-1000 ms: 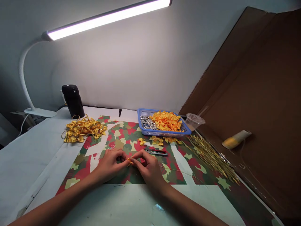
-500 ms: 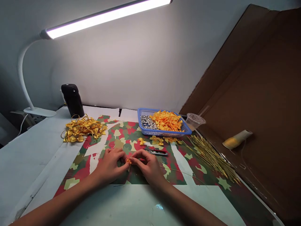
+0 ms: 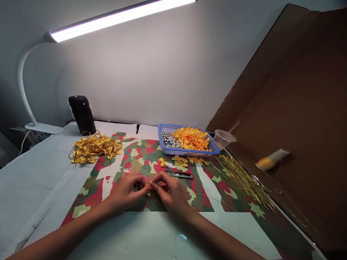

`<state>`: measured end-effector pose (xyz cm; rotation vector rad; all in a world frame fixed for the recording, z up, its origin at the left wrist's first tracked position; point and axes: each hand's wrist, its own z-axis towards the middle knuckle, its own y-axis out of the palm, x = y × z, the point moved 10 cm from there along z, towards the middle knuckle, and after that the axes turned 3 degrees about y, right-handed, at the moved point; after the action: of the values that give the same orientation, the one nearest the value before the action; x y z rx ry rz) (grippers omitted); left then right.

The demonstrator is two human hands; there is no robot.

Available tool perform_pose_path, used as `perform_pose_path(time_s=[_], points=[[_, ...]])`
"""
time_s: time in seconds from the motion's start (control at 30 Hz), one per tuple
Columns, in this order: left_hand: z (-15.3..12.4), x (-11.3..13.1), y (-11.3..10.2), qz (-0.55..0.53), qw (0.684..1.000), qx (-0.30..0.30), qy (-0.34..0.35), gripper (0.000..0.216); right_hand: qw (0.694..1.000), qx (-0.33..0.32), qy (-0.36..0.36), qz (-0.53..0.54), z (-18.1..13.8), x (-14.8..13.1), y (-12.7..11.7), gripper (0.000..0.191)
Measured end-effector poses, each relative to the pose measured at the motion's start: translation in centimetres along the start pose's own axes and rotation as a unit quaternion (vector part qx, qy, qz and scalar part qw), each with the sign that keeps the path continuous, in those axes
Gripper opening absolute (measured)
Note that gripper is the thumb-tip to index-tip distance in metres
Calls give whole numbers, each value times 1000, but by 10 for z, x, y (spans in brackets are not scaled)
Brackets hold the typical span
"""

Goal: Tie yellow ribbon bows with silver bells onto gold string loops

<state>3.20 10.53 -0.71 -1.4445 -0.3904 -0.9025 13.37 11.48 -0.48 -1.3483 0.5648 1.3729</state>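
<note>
Just in front of me a small orange-yellow ribbon bow (image 3: 148,191) is pinched between the thumb and fingers of my left hand (image 3: 129,188). My right hand (image 3: 171,191) meets it there, its thumb and forefinger closed at the top of the bow. A thin gold cord (image 3: 210,198) runs out from behind that hand to the right; its other end is hidden by the fingers. Beyond the right hand lie thread snips (image 3: 179,174). Several loose bows (image 3: 180,161) rest in a row farther back.
A blue basket (image 3: 189,153) holds orange bows and silver beads. To its right are a lidded plastic cup (image 3: 224,138) and a bundle of gold cords (image 3: 245,180). Finished-looking corded bows (image 3: 96,148) are heaped left, near a black bottle (image 3: 82,115). Cardboard (image 3: 303,108) walls the right side.
My fingers have shifted slightly around the bow, and a little more of it shows below them. The whole view has drifted a touch; other things lie as before.
</note>
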Motion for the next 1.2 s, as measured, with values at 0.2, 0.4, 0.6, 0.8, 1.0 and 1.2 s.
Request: perform_pose_path(time_s=[0.2, 0.4, 0.6, 0.8, 1.0, 1.2], points=[[0, 0, 0, -17, 1000, -11, -13, 32, 1000, 1, 7, 7, 0, 3, 0, 15], [0, 1, 1, -33, 999, -10, -12, 32, 1000, 3, 11, 15, 0, 2, 0, 16], [0, -2, 0, -51, 999, -5, -16, 34, 998, 11, 30, 46, 2, 6, -3, 17], [1, -8, 0, -83, 996, 1, -37, 33, 998, 32, 24, 55, 1, 10, -6, 18], [1, -6, -1, -72, 997, 4, -35, 33, 999, 26, 4, 34, -1, 4, -3, 17], [1, -9, -3, -88, 995, 21, -51, 34, 992, 49, 50, 102, 2, 14, -7, 22]])
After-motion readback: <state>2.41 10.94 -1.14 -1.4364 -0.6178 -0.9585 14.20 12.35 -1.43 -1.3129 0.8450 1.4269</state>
